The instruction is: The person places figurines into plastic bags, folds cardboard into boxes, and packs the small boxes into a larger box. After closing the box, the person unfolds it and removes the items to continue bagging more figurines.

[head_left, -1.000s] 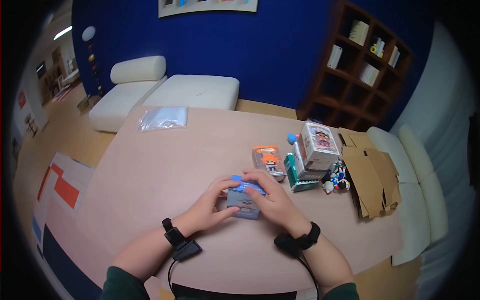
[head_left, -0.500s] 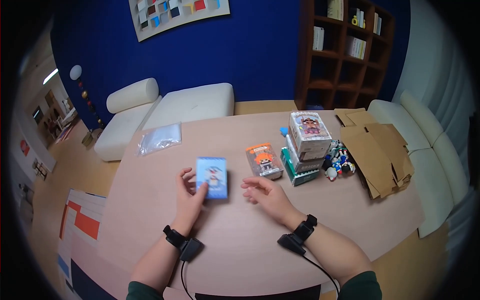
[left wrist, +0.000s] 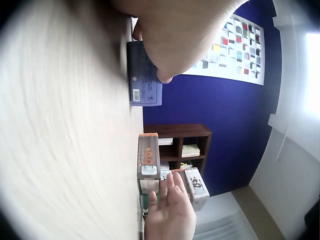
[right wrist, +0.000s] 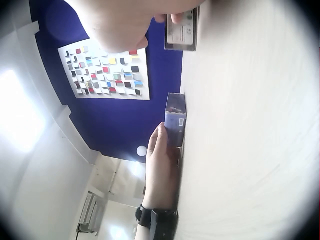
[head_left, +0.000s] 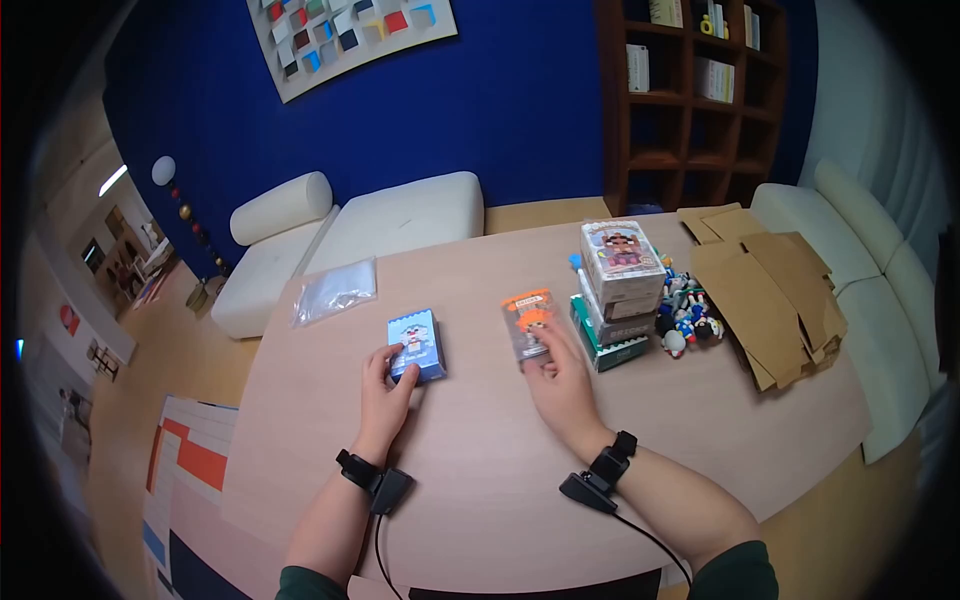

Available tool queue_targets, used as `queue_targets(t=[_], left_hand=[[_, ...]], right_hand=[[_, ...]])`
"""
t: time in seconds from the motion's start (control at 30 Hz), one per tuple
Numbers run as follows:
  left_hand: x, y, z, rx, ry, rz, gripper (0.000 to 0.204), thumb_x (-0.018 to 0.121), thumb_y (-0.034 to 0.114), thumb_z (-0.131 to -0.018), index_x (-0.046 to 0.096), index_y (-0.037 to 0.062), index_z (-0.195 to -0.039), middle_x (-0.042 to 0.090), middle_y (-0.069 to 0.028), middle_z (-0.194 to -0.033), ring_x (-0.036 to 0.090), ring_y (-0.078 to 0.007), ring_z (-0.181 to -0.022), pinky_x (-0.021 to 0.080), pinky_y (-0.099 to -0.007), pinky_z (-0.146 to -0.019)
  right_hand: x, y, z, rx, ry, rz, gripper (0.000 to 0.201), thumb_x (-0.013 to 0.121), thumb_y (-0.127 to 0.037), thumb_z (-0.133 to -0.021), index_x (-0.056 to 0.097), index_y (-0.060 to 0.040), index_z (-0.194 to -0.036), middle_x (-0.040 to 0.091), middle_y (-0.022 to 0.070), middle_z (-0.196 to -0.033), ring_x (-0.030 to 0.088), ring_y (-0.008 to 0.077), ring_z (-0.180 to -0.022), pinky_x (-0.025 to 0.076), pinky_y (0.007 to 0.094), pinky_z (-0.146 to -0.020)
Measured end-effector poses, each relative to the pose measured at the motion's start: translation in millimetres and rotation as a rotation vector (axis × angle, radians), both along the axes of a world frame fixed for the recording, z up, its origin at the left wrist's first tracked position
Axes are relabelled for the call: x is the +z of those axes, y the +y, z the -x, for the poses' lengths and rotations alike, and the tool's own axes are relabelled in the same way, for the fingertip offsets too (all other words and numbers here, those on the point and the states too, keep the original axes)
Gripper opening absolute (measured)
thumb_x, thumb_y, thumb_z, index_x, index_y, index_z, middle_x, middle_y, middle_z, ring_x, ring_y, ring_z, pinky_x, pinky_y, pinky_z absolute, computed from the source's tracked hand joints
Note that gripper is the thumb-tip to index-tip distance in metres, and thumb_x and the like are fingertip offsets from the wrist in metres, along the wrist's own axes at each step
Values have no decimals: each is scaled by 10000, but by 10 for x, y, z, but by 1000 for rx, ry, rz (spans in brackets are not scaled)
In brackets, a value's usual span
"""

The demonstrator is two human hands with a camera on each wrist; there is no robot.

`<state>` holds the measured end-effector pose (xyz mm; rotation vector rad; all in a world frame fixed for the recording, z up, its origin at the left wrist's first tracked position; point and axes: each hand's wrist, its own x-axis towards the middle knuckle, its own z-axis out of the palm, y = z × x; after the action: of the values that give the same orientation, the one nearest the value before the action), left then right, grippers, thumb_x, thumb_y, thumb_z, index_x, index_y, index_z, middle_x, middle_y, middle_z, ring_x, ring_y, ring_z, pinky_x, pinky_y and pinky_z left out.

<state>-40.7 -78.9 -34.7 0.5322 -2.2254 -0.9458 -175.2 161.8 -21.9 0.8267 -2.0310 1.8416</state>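
A light-blue box (head_left: 416,345) lies on the table, its picture side up. My left hand (head_left: 384,400) grips its near left part, thumb on the near edge; the left wrist view shows the box (left wrist: 145,80) flat on the tabletop. To the right lies an orange and grey box (head_left: 527,318), with my right hand (head_left: 562,392) over its right side. Those fingers are bent and touch or nearly touch it; whether they grip it I cannot tell. In the right wrist view the box's end (right wrist: 181,32) shows below the fingertips.
Right of the orange box stand stacked boxes, a white one (head_left: 622,262) on top and a green one (head_left: 610,350) at the bottom. Small figures (head_left: 688,312) and flattened cardboard (head_left: 770,300) lie farther right. A clear plastic packet (head_left: 338,290) lies at the back left.
The blue box went from between both hands to the table on the left, still under the left hand. My right hand let go of it and moved right to the orange box.
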Motion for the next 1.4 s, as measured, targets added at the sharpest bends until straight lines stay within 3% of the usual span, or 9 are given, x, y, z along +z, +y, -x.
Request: queue_targets(t=[0.13,0.23,0.33,0.4,0.63,1.1,1.17,1.27,1.4], left_hand=[[64,27,68,9,-30,-21,403,711,197,-933,610,48,-1294,564,-162,-1313,562,-280,-1188,454,-382,-1030],[63,-102,223,-43,-39,-31,406,702,205,-943,607,59,-1311,566,-177,-1345,571,-280,-1192,456,-383,-1031],[-13,-233,449,-140,16,-89,391,691,173,-938,620,75,-1310,556,-191,-1372,563,-314,-1227,456,-412,-1037],[278,140,515,93,-16,447,391,698,170,-917,638,84,-1293,554,-212,-1373,556,-357,-1235,451,-444,-1044],[512,1260,788,-281,-224,347,556,778,317,-820,618,69,-1291,520,-231,-1424,508,-400,-1317,406,-454,-1116],[564,1107,956,-294,-222,252,515,772,267,-823,597,-2,-1225,632,-220,-1226,613,-380,-1143,499,-409,-962],[761,1070,853,-144,-54,474,514,780,265,-825,599,6,-1231,638,-210,-1207,635,-368,-1102,513,-407,-936],[829,667,864,34,163,157,503,782,315,-839,600,28,-1211,645,-212,-1151,664,-352,-1014,533,-422,-865],[655,51,774,144,-253,357,489,746,365,-891,590,23,-1203,649,-184,-1133,650,-307,-1023,519,-385,-863]], right_hand=[[7,103,17,581,-420,24,228,543,-45,-1004,665,-4,-1192,685,111,-1228,676,145,-1006,543,246,-766],[159,159,-21,624,-656,213,192,523,-79,-1021,684,-1,-1089,716,93,-1104,680,102,-833,521,214,-685],[16,99,34,489,-571,261,189,514,-93,-1026,681,-5,-1011,715,78,-1052,645,74,-717,475,194,-608],[-29,84,95,470,-601,292,175,517,-92,-1025,674,-17,-1010,713,63,-1024,627,65,-700,463,195,-585],[-66,55,109,429,-617,384,152,514,-72,-1026,656,-31,-990,703,39,-957,588,30,-714,434,182,-596],[-235,-2,205,129,-295,348,141,552,-68,-995,677,-18,-953,668,27,-894,602,75,-728,486,227,-631],[-167,43,154,193,-417,362,141,556,-67,-989,682,-17,-953,669,26,-890,601,81,-704,486,232,-624],[-178,54,138,254,-525,372,143,561,-65,-974,693,-11,-964,663,29,-871,603,92,-669,482,240,-614],[-131,47,105,379,-445,235,142,560,-97,-989,686,-31,-991,626,8,-882,587,71,-707,465,222,-624]])
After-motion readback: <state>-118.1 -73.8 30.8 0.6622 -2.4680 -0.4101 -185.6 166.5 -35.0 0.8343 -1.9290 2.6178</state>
